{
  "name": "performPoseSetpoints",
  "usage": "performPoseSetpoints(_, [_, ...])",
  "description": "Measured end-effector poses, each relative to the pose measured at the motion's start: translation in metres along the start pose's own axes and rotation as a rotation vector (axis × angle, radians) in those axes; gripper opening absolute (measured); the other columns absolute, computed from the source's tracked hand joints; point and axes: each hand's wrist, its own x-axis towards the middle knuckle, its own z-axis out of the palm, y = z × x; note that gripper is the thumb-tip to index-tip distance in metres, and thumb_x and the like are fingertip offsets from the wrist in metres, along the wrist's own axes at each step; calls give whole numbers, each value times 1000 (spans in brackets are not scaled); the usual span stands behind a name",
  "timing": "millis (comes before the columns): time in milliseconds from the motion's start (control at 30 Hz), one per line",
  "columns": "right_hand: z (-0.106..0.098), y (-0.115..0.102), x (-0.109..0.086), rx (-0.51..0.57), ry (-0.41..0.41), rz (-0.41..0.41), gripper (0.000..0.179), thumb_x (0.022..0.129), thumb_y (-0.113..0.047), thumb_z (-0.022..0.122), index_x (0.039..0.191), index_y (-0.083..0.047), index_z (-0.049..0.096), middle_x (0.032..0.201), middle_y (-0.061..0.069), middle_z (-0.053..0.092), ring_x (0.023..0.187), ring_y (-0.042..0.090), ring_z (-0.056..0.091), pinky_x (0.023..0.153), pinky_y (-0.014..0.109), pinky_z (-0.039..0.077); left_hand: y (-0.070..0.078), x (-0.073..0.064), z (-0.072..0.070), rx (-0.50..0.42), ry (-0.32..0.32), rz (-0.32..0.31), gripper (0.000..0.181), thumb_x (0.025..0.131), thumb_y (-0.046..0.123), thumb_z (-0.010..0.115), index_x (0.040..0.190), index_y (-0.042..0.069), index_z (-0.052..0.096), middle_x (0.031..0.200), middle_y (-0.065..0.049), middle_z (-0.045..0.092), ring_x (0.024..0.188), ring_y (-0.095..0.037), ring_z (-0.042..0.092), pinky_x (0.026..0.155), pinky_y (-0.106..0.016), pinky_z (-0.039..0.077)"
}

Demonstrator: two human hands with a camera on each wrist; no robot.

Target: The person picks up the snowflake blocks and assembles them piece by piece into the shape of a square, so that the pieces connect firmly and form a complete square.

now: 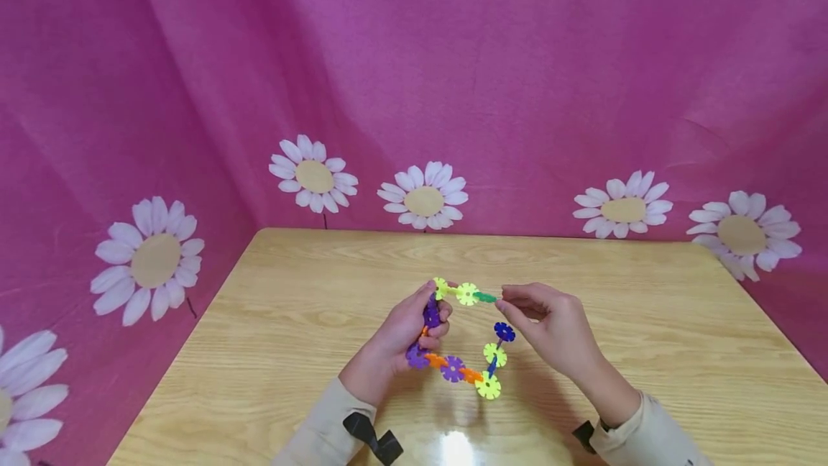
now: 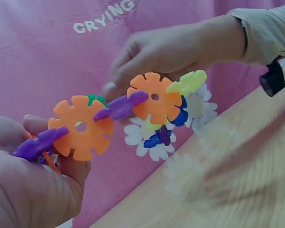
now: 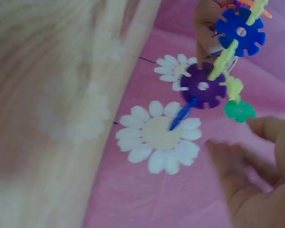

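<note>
My left hand grips a chain of slotted plastic flower discs, its fingers curled around a purple part. From there an upper strand of yellow discs runs right to a green disc at its end. The lower strand passes through purple and orange discs to a yellow disc, then bends up to a dark blue disc. My right hand is at the green disc, thumb tip close to its edge. In the right wrist view a gap separates thumb and fingers; contact is unclear.
A wood-grain table lies under both hands, its far edge against a pink cloth printed with white daisies. Black straps hang from the cuffs. The chain is held above the tabletop.
</note>
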Motion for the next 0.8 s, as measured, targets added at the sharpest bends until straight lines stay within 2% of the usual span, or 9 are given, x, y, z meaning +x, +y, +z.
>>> performPoseSetpoints(67, [-3, 4, -3, 43, -85, 198, 28, 95, -21, 70, 112, 1, 71, 102, 13, 75, 83, 22, 75, 69, 24, 60, 2, 0, 0, -10, -5, 6, 38, 109, 46, 29, 98, 13, 44, 68, 6, 43, 45, 0, 35, 38, -8, 31])
performPoseSetpoints(167, [-4, 12, -8, 249, -265, 509, 50, 101, -37, 58, 124, 8, 62, 110, 18, 72, 87, 22, 74, 75, 30, 61, 3, -1, 1, -17, -13, 20, 38, 109, 46, 27, 97, 13, 43, 68, 6, 43, 46, 0, 35, 38, -8, 31])
performPoseSetpoints(233, [-2, 17, -11, 447, -366, 670, 58, 103, -39, 54, 129, 13, 55, 107, 17, 71, 86, 20, 73, 78, 31, 61, 4, -1, 2, -23, -14, 26, 36, 110, 44, 26, 99, 13, 42, 68, 6, 43, 46, 1, 35, 38, -8, 31])
performPoseSetpoints(300, [0, 18, -13, 610, -422, 765, 59, 104, -39, 52, 129, 15, 52, 102, 11, 68, 83, 15, 69, 78, 29, 60, 3, -1, 3, -24, -10, 28, 35, 110, 43, 25, 99, 14, 41, 68, 7, 44, 45, 1, 35, 38, -8, 31])
performPoseSetpoints(367, [2, 18, -14, 685, -429, 791, 53, 104, -37, 53, 125, 11, 54, 98, 4, 65, 80, 10, 64, 75, 24, 59, 2, -1, 4, -27, -2, 37, 33, 110, 41, 24, 103, 14, 42, 68, 7, 44, 45, 1, 35, 37, -9, 30])
performPoseSetpoints(433, [3, 16, -14, 711, -383, 805, 45, 103, -35, 56, 119, 7, 57, 96, 1, 62, 77, 9, 62, 71, 22, 57, 0, 0, 4, -22, 9, 45, 32, 110, 41, 24, 106, 14, 42, 69, 7, 45, 45, 0, 35, 38, -9, 30])
performPoseSetpoints(533, [3, 13, -13, 692, -301, 793, 36, 103, -31, 55, 113, 3, 59, 97, 3, 63, 79, 9, 65, 72, 23, 58, -2, 2, 5, -24, 30, 56, 30, 111, 40, 25, 110, 15, 42, 72, 8, 46, 46, 0, 35, 38, -9, 30])
performPoseSetpoints(800, [4, 7, -13, 604, -164, 746, 31, 103, -27, 57, 106, 3, 65, 92, -1, 67, 83, 12, 69, 73, 24, 59, -10, 2, 8, 5, 66, 25, 33, 110, 41, 26, 101, 13, 40, 70, 9, 45, 44, 2, 34, 38, -9, 29])
